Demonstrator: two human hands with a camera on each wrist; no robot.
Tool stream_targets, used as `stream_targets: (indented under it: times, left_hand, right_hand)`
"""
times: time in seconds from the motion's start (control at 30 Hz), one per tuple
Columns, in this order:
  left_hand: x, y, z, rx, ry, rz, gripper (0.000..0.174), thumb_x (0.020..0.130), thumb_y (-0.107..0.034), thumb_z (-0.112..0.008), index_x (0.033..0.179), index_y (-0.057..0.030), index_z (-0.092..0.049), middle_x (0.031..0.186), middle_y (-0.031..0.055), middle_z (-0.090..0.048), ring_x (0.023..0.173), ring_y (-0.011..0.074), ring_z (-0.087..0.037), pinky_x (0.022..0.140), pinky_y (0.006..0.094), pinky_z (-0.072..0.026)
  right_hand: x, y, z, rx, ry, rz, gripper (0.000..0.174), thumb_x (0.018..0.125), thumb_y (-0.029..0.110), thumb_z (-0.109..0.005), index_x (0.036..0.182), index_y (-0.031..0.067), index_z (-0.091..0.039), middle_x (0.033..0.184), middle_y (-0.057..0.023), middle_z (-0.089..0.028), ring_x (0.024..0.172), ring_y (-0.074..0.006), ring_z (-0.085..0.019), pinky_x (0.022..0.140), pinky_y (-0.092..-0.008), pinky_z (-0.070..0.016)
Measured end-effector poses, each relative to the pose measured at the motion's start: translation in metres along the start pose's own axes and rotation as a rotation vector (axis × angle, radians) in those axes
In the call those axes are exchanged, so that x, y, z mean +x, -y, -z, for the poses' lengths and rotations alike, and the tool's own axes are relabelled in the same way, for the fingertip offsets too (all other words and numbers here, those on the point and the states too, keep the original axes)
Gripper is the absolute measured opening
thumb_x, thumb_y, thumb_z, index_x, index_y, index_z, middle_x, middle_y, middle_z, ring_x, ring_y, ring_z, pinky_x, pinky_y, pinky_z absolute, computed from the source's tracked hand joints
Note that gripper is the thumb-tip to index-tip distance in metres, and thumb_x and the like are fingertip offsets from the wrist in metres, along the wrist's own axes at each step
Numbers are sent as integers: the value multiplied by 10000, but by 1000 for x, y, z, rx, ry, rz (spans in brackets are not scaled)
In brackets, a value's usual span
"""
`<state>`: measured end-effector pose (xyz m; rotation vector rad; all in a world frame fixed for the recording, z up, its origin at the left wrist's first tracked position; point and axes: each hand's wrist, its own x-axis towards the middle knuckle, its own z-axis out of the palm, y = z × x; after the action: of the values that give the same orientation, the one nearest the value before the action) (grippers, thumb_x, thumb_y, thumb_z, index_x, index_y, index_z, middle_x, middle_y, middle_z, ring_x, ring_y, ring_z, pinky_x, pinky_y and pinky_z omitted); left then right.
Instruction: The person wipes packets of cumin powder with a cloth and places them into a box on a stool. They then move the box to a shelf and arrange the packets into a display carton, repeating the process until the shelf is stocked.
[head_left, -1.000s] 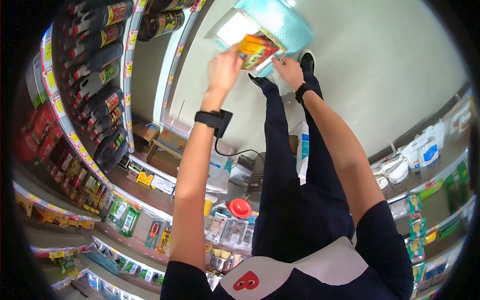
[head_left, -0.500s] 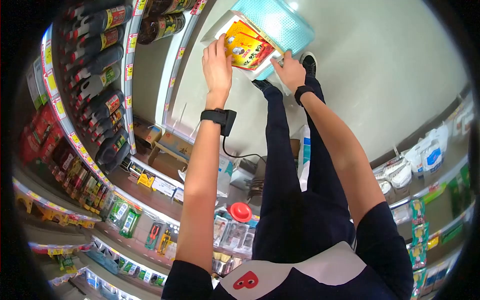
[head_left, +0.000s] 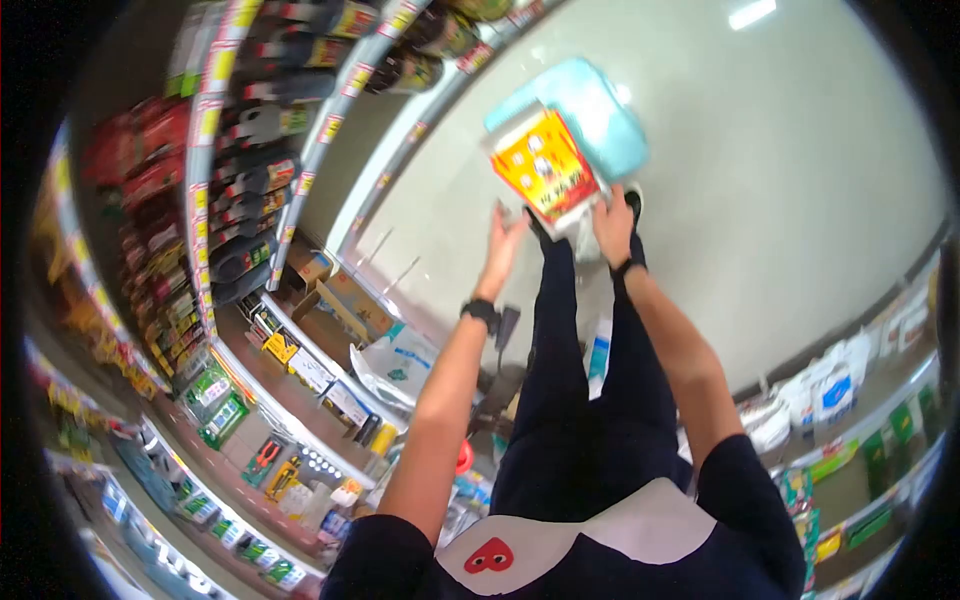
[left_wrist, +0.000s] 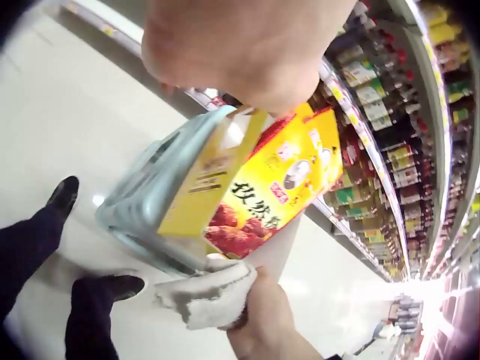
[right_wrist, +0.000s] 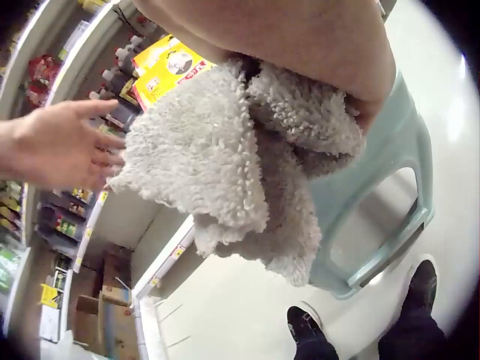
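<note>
Yellow and red spice packets point(head_left: 548, 165) lie in an open shallow carton point(left_wrist: 196, 191). In the head view, this carton overlaps a light blue plastic stool point(head_left: 608, 128). My left hand point(head_left: 503, 248) is off the carton's near left side, fingers spread and holding nothing; the right wrist view also shows this left hand point(right_wrist: 64, 146) apart from the cloth. My right hand point(head_left: 613, 228) is at the carton's near right corner. It grips a fluffy grey cloth point(right_wrist: 199, 142) that hangs in folds below the fingers. In the left wrist view, that cloth point(left_wrist: 210, 296) bunches beside the carton's lower corner.
Shelves of dark sauce bottles point(head_left: 270, 175) rise on the left, edged with price tags. Cardboard boxes point(head_left: 350, 305) and a white plastic bag point(head_left: 395, 365) sit low beside them. White packages point(head_left: 830, 385) line a shelf at the right. My shoes point(right_wrist: 304, 324) stand near the stool.
My left hand first held a packet over the carton, then touched the packets inside, and now is drawn back with fingers spread. My right hand stays at the carton's corner. The head view has swung.
</note>
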<state>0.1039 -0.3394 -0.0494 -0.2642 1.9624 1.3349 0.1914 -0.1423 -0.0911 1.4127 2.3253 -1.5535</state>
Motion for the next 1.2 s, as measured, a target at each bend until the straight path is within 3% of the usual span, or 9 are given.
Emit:
stream_targets:
  times: [0.13, 0.27, 0.53, 0.63, 0.7, 0.83, 1.03, 1.1, 1.2]
  left_hand:
    - [-59, -31, -3, -69, 135, -220, 987, 850, -184, -728, 1531, -64, -25, 1428, 158, -397, 1253, 241, -467, 998, 359, -446]
    - [-114, -98, 5, -142, -112, -403, 994, 846, -195, -734, 1535, -81, -27, 1385, 141, -444, 1159, 225, -538, 969, 363, -459]
    - [-196, -184, 81, -375, -70, -459, 947, 875, -81, -658, 1541, -95, 14, 1402, 157, -420, 1153, 210, -553, 939, 327, -478]
    - [-208, -204, 128, -364, -82, -586, 913, 889, -41, -618, 1543, -108, 15, 1408, 164, -410, 1180, 213, -545, 964, 318, -475]
    - [-218, -215, 163, -425, -131, -674, 923, 878, -90, -646, 1535, -66, 1, 1361, 167, -462, 1002, 170, -614, 810, 284, -533]
    - [-246, -221, 249, -166, -350, -751, 800, 890, -117, -627, 1523, -46, -144, 1342, 208, -458, 1141, 283, -564, 928, 359, -487]
    - [-290, -237, 377, -161, -508, -798, 647, 931, -189, -559, 1475, 10, -273, 1366, 194, -459, 1192, 217, -525, 928, 329, -455]
    - [-307, -255, 406, -291, -504, -789, 640, 928, -268, -568, 1439, 21, -313, 1275, 235, -473, 1171, 345, -520, 974, 399, -420]
    - [-300, -271, 435, -328, -682, -1007, 606, 903, -281, -596, 1399, 1, -392, 1220, 197, -491, 1159, 333, -504, 977, 390, -405]
  right_hand:
    - [-49, 43, 47, 81, 16, 274, 466, 854, 162, -553, 1287, 10, -478, 889, -286, -637, 848, -464, -614, 736, -522, -487]
    - [-94, 117, 104, 97, 217, 364, 304, 862, 121, -563, 1128, -20, -516, 885, -274, -634, 851, -445, -626, 693, -479, -484]
    - [-160, 276, 161, -155, 338, 583, 283, 832, 189, -636, 971, -40, -546, 762, -275, -621, 743, -457, -617, 643, -480, -483]
    - [-180, 315, 138, -211, 307, 748, 327, 836, 245, -679, 941, -39, -556, 702, -264, -613, 671, -445, -620, 583, -481, -481]
    - [-203, 340, 122, -290, 334, 759, 328, 838, 254, -684, 922, -41, -566, 714, -270, -617, 670, -434, -627, 586, -475, -487]
    - [-266, 394, 73, -263, 269, 859, 347, 837, 279, -694, 901, -45, -589, 699, -261, -622, 654, -425, -626, 584, -461, -492]
    - [-331, 476, -7, -235, 289, 964, 330, 838, 270, -704, 923, -35, -609, 729, -241, -640, 648, -406, -633, 561, -411, -478]
    - [-351, 508, -22, -196, 261, 1053, 314, 843, 258, -702, 941, -29, -619, 731, -229, -644, 643, -397, -633, 560, -403, -475]
    - [-369, 548, -35, -206, 272, 1069, 297, 863, 242, -683, 961, -32, -624, 747, -225, -650, 666, -389, -639, 588, -397, -482]
